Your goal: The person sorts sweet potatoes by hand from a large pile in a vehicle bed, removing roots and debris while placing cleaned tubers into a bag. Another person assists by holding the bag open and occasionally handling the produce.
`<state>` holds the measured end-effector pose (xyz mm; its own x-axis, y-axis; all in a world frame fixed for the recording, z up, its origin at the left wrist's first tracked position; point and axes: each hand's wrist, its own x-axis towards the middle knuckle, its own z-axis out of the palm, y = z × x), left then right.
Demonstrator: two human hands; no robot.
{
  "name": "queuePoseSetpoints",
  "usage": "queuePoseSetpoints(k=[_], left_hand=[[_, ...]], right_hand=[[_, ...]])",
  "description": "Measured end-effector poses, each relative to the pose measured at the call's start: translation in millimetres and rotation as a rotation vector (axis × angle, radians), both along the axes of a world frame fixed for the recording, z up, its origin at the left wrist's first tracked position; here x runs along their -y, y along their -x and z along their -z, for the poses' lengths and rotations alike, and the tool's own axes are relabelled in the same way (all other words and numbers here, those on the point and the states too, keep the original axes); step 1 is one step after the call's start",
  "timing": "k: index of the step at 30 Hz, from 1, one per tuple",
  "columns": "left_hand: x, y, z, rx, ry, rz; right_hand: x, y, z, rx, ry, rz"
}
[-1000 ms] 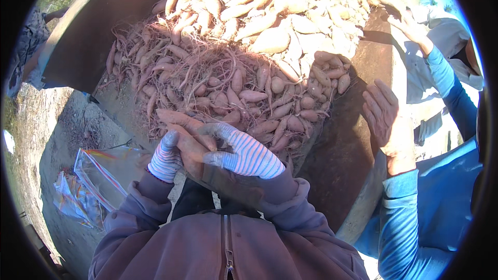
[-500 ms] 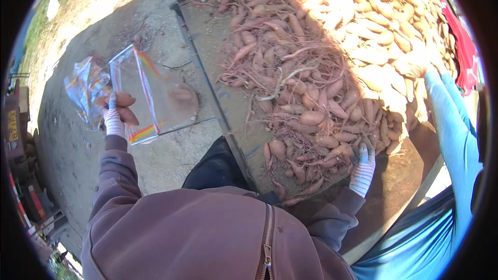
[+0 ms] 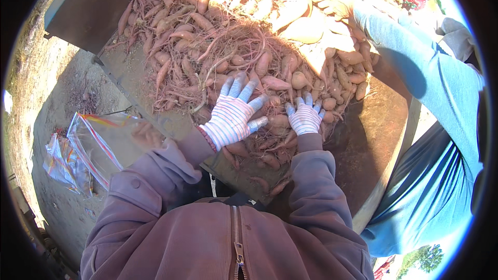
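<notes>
At the far left, a heap of clear plastic bags [image 3: 67,163] lies on the dirt ground [image 3: 62,88]; the fisheye rim bends and darkens it, so how many bags there are is hard to make out. A larger clear bag [image 3: 111,142] with a coloured strip along its edge lies just beside it, and its lower right corner is covered by the person's purple-grey sleeve [image 3: 155,171]. The table [image 3: 140,85] is a dark slab whose near edge is partly hidden behind both forearms and the jacket. The left hand [image 3: 233,111], in a striped knit glove, lies palm down on the pile of sweet potatoes [image 3: 218,52] with its fingers spread wide and nearly flat; it presses on the roots and stringy stems beneath it, and whether anything is caught under the palm cannot be told. Just to its right, the right hand [image 3: 305,116], in the same kind of glove, also rests fingers down on the pile, the fingertips buried among small potatoes, so its grip is hidden. The potatoes spread from under both hands up and away towards the top of the view, where strong sun bleaches the far ones nearly white and blurs their outlines. On the right, another person's blue sleeve [image 3: 415,67] reaches across the far side of the pile; that person's hand is washed out by glare, and their body is cut off by the rim.
</notes>
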<state>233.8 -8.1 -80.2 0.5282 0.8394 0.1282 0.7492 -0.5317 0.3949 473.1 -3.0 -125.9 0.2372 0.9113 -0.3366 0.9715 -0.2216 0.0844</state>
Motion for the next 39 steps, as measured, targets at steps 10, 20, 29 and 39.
queuePoseSetpoints(k=[10, 20, 29, 39], left_hand=[[-6, -25, 39, 0.038, 0.062, 0.231], [-35, 0, 13, 0.768, 0.721, -0.041], [-41, -36, -33, 1.247, 0.981, -0.223], [-54, -49, -37, 1.503, 1.395, -0.355]], right_hand=[[11, -36, -15, -0.082, -0.443, 0.013], [-100, 34, 8, -0.146, -0.168, 0.153], [7, 70, -92, -0.79, -0.685, -0.206], [42, 63, -80, -1.045, -0.29, 0.143]])
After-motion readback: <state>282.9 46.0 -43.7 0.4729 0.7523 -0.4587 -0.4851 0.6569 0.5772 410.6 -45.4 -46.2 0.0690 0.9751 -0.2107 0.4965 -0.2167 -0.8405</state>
